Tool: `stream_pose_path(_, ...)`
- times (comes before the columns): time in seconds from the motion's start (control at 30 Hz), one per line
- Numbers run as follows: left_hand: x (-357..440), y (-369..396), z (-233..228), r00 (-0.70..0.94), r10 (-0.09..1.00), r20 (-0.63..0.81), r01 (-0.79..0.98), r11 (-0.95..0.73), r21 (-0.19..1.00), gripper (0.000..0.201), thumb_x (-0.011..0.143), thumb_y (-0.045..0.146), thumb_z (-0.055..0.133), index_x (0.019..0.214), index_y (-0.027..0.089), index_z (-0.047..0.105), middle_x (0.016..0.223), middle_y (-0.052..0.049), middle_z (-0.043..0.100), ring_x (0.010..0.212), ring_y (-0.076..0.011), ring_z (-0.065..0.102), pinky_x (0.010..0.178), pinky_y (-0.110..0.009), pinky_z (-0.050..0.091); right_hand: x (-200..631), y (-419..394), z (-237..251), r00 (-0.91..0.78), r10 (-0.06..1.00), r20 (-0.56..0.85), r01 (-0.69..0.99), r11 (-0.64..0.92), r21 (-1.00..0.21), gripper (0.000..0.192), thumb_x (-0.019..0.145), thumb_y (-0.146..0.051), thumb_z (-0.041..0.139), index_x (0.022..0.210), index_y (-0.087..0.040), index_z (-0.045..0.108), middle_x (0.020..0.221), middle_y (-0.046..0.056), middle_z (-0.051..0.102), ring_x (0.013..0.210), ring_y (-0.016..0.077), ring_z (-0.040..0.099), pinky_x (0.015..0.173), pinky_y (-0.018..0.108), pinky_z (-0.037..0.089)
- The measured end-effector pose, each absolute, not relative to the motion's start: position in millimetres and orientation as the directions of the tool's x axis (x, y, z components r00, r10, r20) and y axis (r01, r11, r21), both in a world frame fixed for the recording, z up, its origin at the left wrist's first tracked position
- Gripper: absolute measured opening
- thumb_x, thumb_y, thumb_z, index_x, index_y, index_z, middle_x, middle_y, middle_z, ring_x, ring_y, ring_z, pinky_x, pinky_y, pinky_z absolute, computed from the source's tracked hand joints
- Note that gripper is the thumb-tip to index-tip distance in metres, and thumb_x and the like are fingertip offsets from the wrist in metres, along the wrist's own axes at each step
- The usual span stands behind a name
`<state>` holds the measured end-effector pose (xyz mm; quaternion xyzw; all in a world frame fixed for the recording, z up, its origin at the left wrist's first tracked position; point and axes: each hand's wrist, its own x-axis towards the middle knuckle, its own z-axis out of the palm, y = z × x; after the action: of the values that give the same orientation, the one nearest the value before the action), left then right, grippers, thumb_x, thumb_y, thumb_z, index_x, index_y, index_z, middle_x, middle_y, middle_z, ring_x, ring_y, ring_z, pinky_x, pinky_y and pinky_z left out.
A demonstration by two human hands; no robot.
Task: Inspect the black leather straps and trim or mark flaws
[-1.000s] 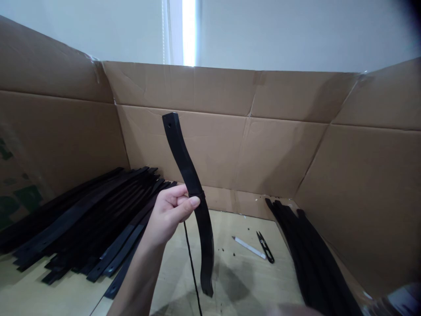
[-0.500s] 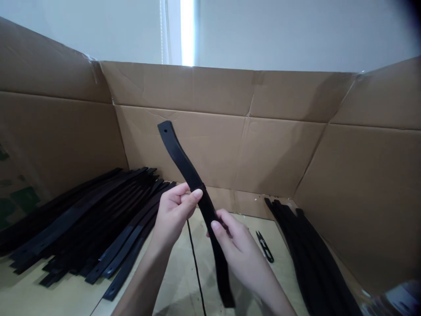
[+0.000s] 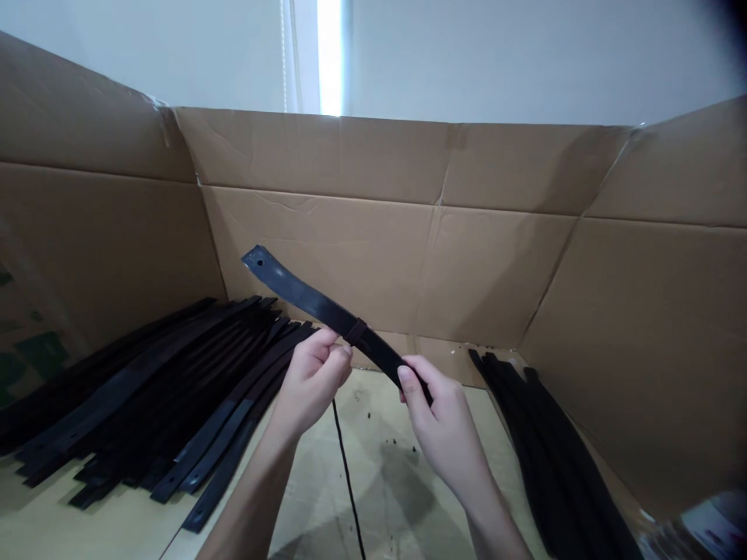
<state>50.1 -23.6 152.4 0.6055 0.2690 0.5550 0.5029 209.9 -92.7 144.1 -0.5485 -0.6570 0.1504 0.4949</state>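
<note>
A long, slightly curved black strip (image 3: 309,300) with a hole near its far end slants across in front of me. A narrow dark band (image 3: 356,331) wraps around its middle. My right hand (image 3: 435,404) grips the strip's lower part, thumb on top, hiding its near end. Just below the band, my left hand (image 3: 318,373) is closed in a pinch at the strip's underside. From beneath that hand a thin black cord (image 3: 345,459) runs down to the bottom of the view, and the fingers appear closed on it.
Many similar black strips (image 3: 152,389) lie piled at the left. Several more black strips (image 3: 554,451) lie at the right. Tall cardboard walls (image 3: 327,225) enclose the table (image 3: 373,498) on three sides. A blurred clear container (image 3: 712,525) stands at the lower right.
The strip has tilted flatter, its far end swinging left and down. My right hand has moved right and turned; my left thumb has come off the strip. The small black thread snips are now hidden.
</note>
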Motion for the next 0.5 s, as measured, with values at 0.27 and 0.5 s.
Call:
stream_pose_path(0.27, 51.5, -25.3, 153.4, 0.265, 0.872, 0.411, -0.216, -0.362, 0.907, 0.027, 0.087, 0.026, 0.052, 0.108, 0.013, 0.063, 0.055, 0.009, 0.024, 0.044, -0.0057, 0.020, 0.042, -0.019, 0.016, 208.1, -88.6, 141.1, 0.064, 0.911, 0.407, 0.426, 0.344, -0.837, 0.028, 0.100, -0.037, 0.041, 0.089, -0.018, 0.059, 0.065, -0.003, 0.048, 0.057, 0.0121, 0.042, 0.052, 0.024, 0.031)
stream_pose_path(0.5, 43.0, -23.2, 152.6, 0.336, 0.841, 0.424, -0.173, -0.387, 0.906, 0.042, 0.088, 0.034, 0.056, 0.125, 0.014, 0.062, 0.056, 0.008, 0.022, 0.046, -0.0067, 0.019, 0.043, -0.020, 0.014, 210.2, -85.3, 138.4, -0.018, 0.968, 0.250, 0.073, 0.251, -0.965, 0.038, 0.096, -0.049, 0.047, 0.076, -0.017, 0.052, 0.059, -0.004, 0.044, 0.046, 0.0069, 0.035, 0.041, 0.019, 0.025)
